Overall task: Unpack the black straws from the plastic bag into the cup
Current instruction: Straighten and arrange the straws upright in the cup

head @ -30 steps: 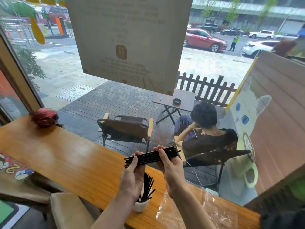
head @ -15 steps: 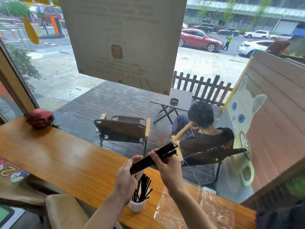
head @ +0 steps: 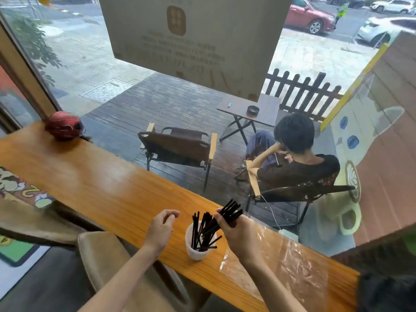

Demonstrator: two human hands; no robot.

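Released by my left hand (head: 161,230) (now loosely open), the black straws (head: 227,216) tilted cupward, right hand (head: 234,233) gripping them over the cup (head: 191,248).

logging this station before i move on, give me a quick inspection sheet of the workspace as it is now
surface: long wooden counter along a window, glossy.
job's things: white cup stands on the counter with black straws upright and fanned in it; a bundle of straws is held tilted over the cup; clear plastic bag lies flat on the counter, right of the cup.
clutter: red helmet at the counter's far left end.
grippers: right hand grips the bundle; left hand hovers beside the cup, holding nothing.
cables: nothing seen.
surroundings: padded stool below the counter; outside, a seated person on a deck.
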